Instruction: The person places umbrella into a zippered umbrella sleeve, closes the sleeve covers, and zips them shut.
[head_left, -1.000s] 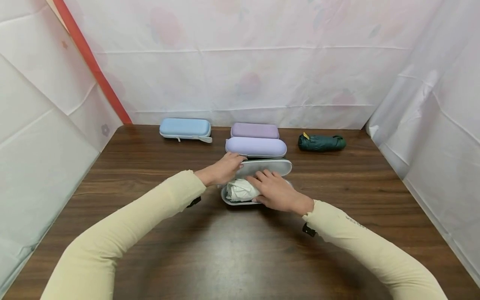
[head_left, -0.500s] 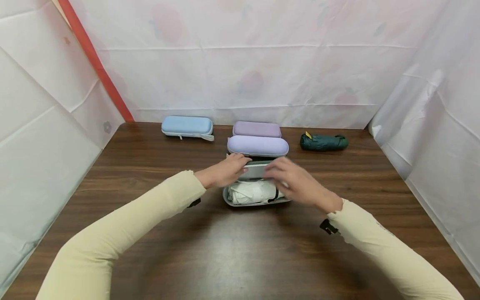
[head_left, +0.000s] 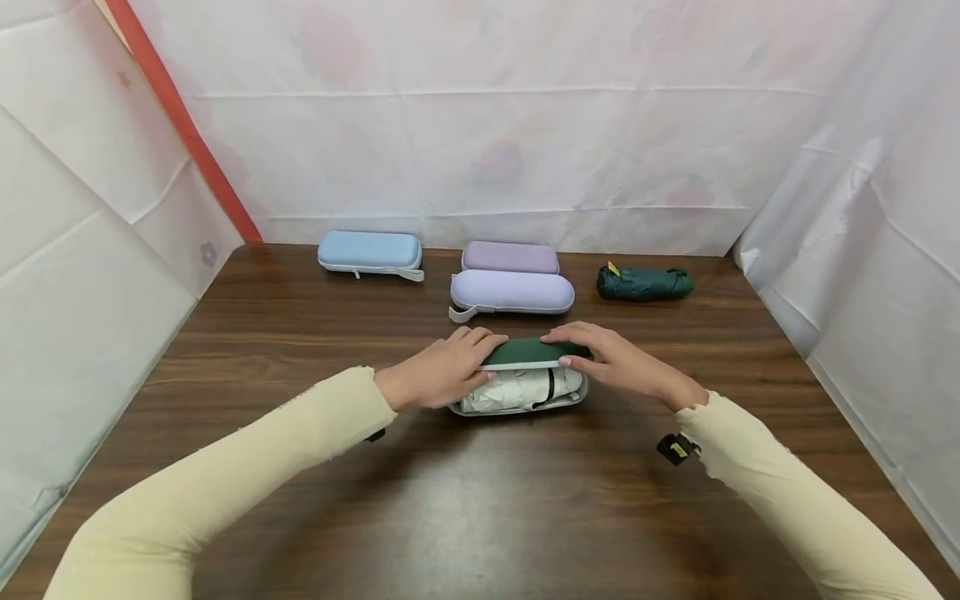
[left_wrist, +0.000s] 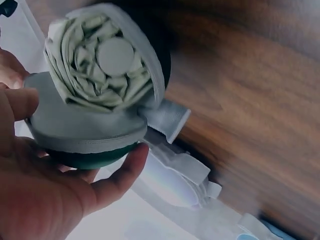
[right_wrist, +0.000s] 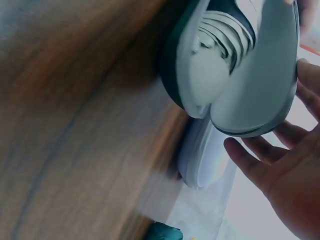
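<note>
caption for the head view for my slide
Both hands, left hand and right hand, lower the green lid over a folded white umbrella.

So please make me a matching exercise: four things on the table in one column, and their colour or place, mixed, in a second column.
Things:
1. blue case
2. loose umbrella
3. white umbrella
4. lid

Descriptions:
A. dark green, far right of the table
B. dark green outside, under both hands
C. far left, closed
D. folded, lying in the open case

Pairs: 1-C, 2-A, 3-D, 4-B
</note>
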